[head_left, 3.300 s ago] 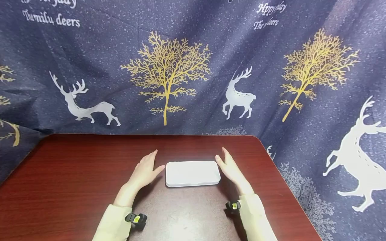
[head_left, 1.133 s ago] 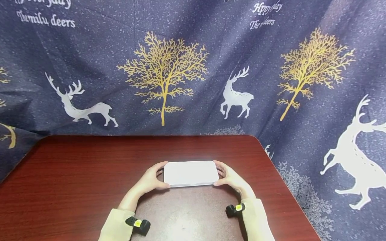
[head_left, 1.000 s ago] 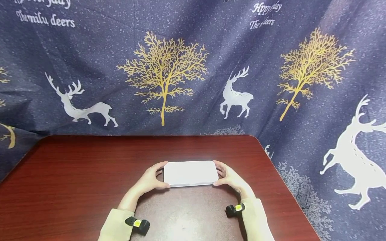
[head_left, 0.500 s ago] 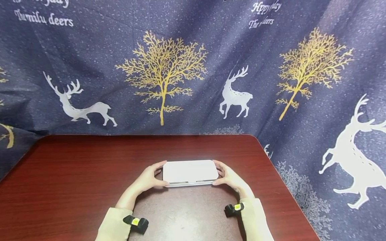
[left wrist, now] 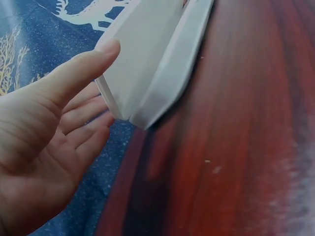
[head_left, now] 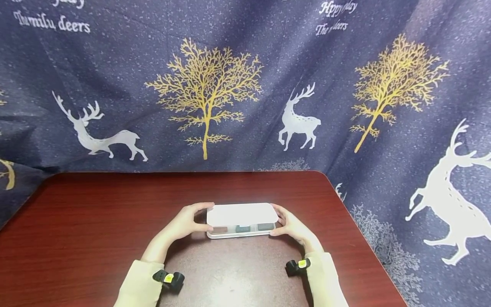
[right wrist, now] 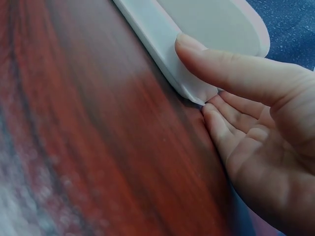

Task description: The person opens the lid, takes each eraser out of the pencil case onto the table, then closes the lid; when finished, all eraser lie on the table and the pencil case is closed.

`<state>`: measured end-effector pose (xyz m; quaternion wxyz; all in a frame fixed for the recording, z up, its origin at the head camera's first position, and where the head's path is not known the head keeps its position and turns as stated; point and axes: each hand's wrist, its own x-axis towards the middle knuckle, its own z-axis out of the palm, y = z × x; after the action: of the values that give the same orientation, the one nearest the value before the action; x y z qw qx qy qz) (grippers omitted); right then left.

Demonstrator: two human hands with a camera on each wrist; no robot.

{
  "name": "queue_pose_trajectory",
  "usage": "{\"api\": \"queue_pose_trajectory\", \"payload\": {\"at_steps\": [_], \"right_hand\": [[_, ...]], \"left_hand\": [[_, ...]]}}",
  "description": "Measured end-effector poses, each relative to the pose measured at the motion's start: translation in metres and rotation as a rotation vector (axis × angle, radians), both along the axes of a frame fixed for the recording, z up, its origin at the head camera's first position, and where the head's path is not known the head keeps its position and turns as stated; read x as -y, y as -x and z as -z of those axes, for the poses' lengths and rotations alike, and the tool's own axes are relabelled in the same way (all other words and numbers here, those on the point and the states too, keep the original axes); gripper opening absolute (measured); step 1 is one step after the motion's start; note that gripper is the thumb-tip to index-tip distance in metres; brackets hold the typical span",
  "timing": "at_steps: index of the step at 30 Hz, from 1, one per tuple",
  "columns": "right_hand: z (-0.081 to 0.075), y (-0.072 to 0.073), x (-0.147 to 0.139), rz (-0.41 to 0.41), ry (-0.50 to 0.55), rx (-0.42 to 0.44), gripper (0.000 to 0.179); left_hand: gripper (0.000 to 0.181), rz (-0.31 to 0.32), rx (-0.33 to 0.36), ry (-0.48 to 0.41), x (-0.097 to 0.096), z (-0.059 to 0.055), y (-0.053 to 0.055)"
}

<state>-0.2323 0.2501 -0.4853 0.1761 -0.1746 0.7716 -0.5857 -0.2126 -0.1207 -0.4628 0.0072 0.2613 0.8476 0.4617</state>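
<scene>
A flat white case (head_left: 230,235) with rounded corners lies on the table, its hinged lid (head_left: 241,213) tilted partly up. Through the front gap show a brown block (head_left: 219,230) and two dark greenish ones; the rest of the inside is hidden. My left hand (head_left: 184,222) pinches the lid's left end; in the left wrist view the thumb lies on the lid (left wrist: 138,64) and the fingers are behind it. At the opposite end, my right hand (head_left: 294,224) holds the case, thumb on the base's front wall (right wrist: 147,34) and fingers behind.
The reddish-brown table (head_left: 115,204) extends widely left of the case, with a nearer edge on the right. A dark blue cloth (head_left: 168,25) printed with deer and trees hangs behind it. Black wrist devices (head_left: 174,281) sit on both sleeves.
Both hands have come in from beside the closed case to grip its ends. Since half a second ago the lid's front edge has risen with the left hand, exposing blocks; the right hand stayed put.
</scene>
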Motion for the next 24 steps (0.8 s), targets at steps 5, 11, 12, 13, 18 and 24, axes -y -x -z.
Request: {"api": "queue_pose_trajectory", "payload": {"at_steps": [5, 11, 12, 13, 18, 24], "right_hand": [[-0.001, -0.001, -0.001, -0.002, 0.015, -0.004, 0.095], [0.0, 0.001, 0.0, -0.038, 0.073, 0.007, 0.092], [0.0, 0.001, 0.0, -0.042, 0.077, 0.011, 0.091], [0.001, 0.001, 0.0, -0.046, 0.081, 0.014, 0.09], [0.001, 0.0, 0.0, -0.051, 0.077, -0.002, 0.088], [0.0, 0.0, 0.0, -0.046, 0.071, -0.015, 0.09]], "left_hand": [[0.053, 0.046, -0.007, -0.013, 0.0, -0.008, 0.006], [0.036, 0.005, -0.012, -0.015, 0.0, -0.017, 0.011], [0.034, -0.007, -0.009, -0.024, -0.001, -0.019, 0.012], [0.032, -0.017, -0.006, -0.035, -0.001, -0.02, 0.013], [0.025, -0.081, 0.019, -0.102, -0.004, -0.025, 0.018], [0.022, -0.187, -0.041, -0.182, -0.009, -0.029, 0.028]]}}
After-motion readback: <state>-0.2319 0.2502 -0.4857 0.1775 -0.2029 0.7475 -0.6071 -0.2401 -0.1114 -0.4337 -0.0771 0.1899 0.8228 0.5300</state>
